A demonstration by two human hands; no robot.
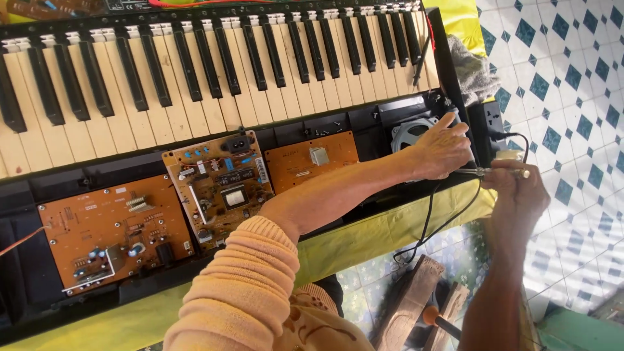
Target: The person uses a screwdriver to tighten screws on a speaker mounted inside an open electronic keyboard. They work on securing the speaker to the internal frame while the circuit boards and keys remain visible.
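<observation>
Grey metal of the round speaker (411, 132) is half hidden under the left hand (442, 151), which lies spread on the right end of the opened keyboard (195, 71). The right hand (517, 188) is closed on a screwdriver (484, 171); its tip I cannot see. Three orange circuit boards (117, 231) lie bare. A black cable (432, 224) hangs over the yellow-green bench cover (383, 231).

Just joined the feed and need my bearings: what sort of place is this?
Probably a home repair spot or small electronics workshop. An opened keyboard with bare circuit boards lies on a yellow-covered table above a tiled floor; the right hand holds a screwdriver.
</observation>
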